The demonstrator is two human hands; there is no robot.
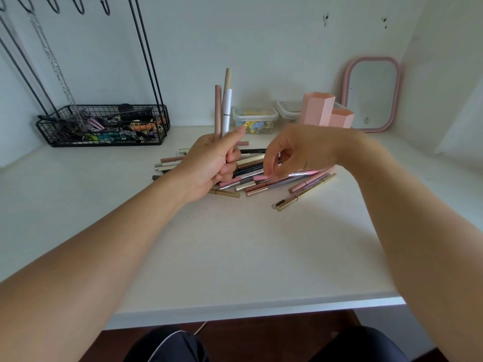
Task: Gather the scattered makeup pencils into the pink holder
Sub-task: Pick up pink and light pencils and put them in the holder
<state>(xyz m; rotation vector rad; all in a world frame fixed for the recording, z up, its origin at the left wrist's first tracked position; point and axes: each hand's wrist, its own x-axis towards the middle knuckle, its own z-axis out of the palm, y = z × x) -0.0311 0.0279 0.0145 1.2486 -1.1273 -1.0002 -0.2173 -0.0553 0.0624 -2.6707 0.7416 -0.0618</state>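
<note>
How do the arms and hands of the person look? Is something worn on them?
Both forearms are bare up to the frame edge, with no sleeves visible. The left hand and the right hand show no gloves, rings, watch or bracelet. The fingernails look short and unpainted.

You are working in soft, even daylight; nothing is dim and nothing blows out. The light seems to come from your upper right, since the tall pink hexagonal holder (319, 108) throws a faint shadow leftward on the white wall. Shadows under the pile of scattered makeup pencils (251, 173) are weak. Your right hand (300, 150) is smeared by motion blur, fingertips especially, while your left hand (209, 163) reads sharper. The wide lens bends the frame edges (the black wire rack (104, 126) leans noticeably). The pink-framed rounded mirror (372, 94) shows a pale, washed reflection.
</note>
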